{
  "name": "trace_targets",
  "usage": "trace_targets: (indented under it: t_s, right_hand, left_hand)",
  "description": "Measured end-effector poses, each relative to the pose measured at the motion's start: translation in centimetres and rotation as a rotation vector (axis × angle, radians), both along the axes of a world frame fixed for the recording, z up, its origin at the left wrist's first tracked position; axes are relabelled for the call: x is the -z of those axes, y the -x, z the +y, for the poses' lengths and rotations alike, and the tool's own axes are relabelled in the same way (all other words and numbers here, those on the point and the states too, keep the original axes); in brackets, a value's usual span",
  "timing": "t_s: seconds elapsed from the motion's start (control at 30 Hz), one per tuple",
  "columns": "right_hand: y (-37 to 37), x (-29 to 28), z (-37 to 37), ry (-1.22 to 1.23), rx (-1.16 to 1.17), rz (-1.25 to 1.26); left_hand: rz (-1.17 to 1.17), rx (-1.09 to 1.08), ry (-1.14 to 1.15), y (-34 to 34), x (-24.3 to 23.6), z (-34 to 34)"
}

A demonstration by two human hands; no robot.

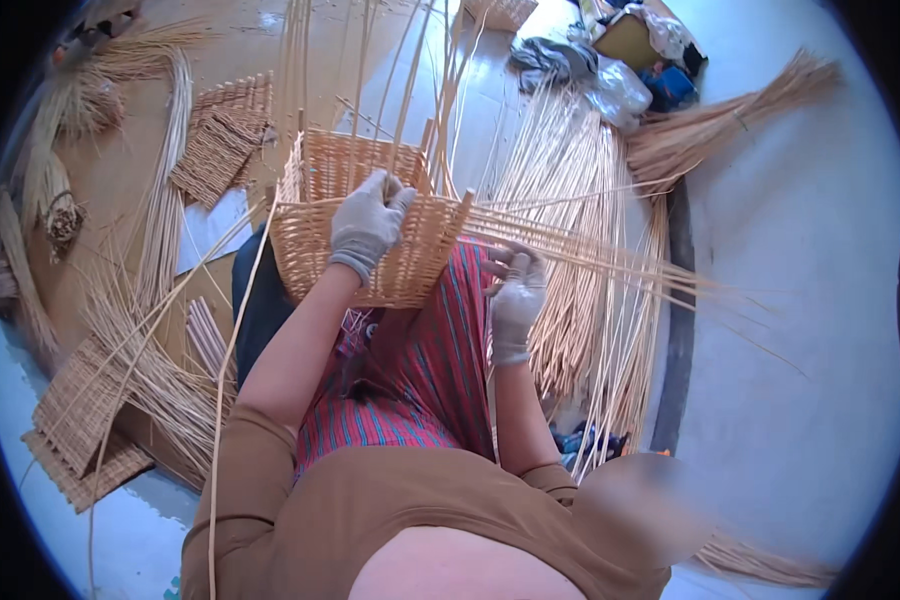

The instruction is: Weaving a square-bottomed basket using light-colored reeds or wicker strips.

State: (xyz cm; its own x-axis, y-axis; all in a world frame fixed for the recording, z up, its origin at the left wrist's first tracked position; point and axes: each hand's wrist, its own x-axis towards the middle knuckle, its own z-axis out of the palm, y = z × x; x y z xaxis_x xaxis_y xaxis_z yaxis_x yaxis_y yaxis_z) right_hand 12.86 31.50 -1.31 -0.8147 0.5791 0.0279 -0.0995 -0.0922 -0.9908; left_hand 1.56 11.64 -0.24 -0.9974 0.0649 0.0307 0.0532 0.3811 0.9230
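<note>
A square woven cane basket (420,255) rests on my lap, tilted toward me, with long upright canes rising past its rim. My left hand (368,225), in a pale work glove, is closed at the near rim, its fingers pinching a cane strand there. More loose cane strands (590,255) run out to the right from the basket's right corner. Just beneath them is my right hand (518,300), also gloved, its bent fingers closed around a strand close to the basket. The exact grip of the fingertips is partly hidden.
A large bundle of split canes (570,230) lies to my right, with a brown bundle (740,120) beyond it. Woven panels (215,150) and more panels (80,410) lie at left among loose canes. Plastic bags (615,90) sit at the far right.
</note>
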Motion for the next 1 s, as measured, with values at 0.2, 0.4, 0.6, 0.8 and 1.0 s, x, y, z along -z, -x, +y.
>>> trace_targets:
  t_s: [0.2, 0.4, 0.6, 0.8, 1.0]
  right_hand:
    - [-1.0, -1.2, -7.4, -0.34, -0.563, -0.156]
    - [-1.7, -2.1, -15.3, -0.418, -0.881, 0.014]
    - [0.5, -4.7, -20.7, -0.887, -0.802, 0.467]
    - [-0.2, -4.7, -18.7, -1.045, -0.74, 0.552]
    - [-0.9, -4.1, -18.8, -1.095, -0.767, 0.515]
  left_hand:
    - [0.023, -0.541, -0.73, -5.9, 4.5, -6.0]
    - [0.424, -0.495, -0.633, -6.3, 3.8, -12.2]
    - [0.144, -0.311, -0.578, -7.2, 4.7, -14.7]
    - [0.006, 0.59, -0.615, 0.5, 2.7, -20.8]
    - [0.11, 0.693, -0.158, 2.8, 1.9, -20.4]
